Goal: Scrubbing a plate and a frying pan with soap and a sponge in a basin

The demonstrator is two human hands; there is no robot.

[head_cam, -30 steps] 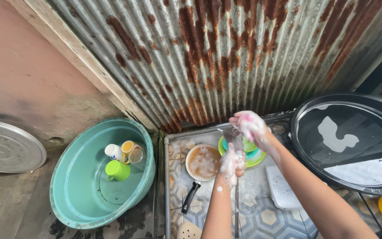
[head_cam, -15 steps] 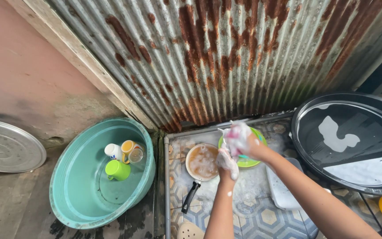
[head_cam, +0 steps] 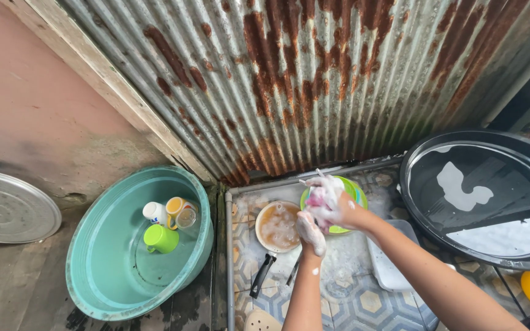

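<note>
A: Hands?
B: Both soapy, over the tiled floor (head_cam: 363, 300). Right hand (head_cam: 332, 205) closed round a pink sponge (head_cam: 316, 197) & a thin utensil; left hand (head_cam: 310, 233) just below, fingers curled on the utensil's lower part, can't tell what kind.
A: Nearby?
B: Green plate (head_cam: 348, 190) under the hands, sudsy frying pan (head_cam: 277, 225) beside. Teal basin (head_cam: 124, 270) w/ mugs left, black tub (head_cam: 492, 196) right.
</note>
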